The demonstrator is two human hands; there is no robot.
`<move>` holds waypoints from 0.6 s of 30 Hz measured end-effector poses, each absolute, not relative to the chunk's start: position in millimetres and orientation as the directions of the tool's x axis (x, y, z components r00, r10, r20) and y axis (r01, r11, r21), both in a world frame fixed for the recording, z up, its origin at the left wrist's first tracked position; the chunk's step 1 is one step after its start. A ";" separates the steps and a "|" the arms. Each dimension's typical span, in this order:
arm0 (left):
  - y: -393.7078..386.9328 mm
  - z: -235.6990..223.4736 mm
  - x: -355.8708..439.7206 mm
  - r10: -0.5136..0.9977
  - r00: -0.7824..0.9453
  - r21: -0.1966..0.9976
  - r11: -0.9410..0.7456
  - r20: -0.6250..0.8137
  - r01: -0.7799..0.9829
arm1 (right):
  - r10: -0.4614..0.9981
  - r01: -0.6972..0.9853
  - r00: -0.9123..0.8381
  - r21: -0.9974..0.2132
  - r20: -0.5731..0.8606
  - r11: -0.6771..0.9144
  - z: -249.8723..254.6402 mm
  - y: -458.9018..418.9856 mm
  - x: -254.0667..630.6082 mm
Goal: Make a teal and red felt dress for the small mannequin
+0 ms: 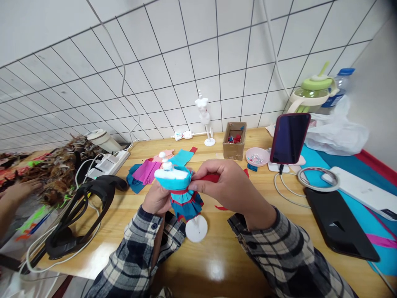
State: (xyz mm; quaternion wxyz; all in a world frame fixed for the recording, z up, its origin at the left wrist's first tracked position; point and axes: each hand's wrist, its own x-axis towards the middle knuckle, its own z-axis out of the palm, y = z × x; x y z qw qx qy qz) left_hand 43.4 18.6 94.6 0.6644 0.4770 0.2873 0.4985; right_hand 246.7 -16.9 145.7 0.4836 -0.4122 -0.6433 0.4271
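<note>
A small white dress form (167, 174) leans to the left, its round base (196, 229) toward me. It wears a doll dress (186, 205) with a light blue bodice and ruffled tiers in light and dark blue, edged with red. My left hand (155, 199) is closed around the back of the form, most of its fingers hidden behind it. On the other side my right hand (231, 186) pinches a red strip (212, 178) against the dress's waist, thumb and forefinger touching there. Scraps in magenta (147, 171) and light blue (182, 157) lie behind the form.
Near the wall stand another white dress form (203, 109) and a cardboard box (234, 152) of scraps. A pink bowl (257, 157) of beads and an upright phone (289, 138) are at right. A black strapped device (79, 231) lies left; beyond it is another person's hand (20, 188).
</note>
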 end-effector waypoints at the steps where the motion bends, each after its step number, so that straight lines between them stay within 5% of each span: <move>1: 19.8 98.4 45.6 0.949 0.295 0.930 0.006 0.110 -0.366 | 0.943 0.151 -0.151 -0.936 0.297 0.318 146.2 -17.0 246.2; 5: 20.0 112.0 50.0 0.950 0.187 0.954 -0.207 0.249 -0.217 | 0.921 0.273 -0.004 -0.886 0.389 0.375 144.8 -17.1 243.4; 9: 12.5 120.7 53.7 0.910 0.255 0.944 -0.304 0.327 -0.126 | 0.894 0.389 0.044 -0.832 0.446 0.396 139.0 -15.8 239.5; 18: 8.5 133.2 56.9 0.931 0.239 0.930 -0.320 0.274 0.180 | 0.883 0.448 -0.168 -0.764 0.437 0.464 135.8 -13.8 242.4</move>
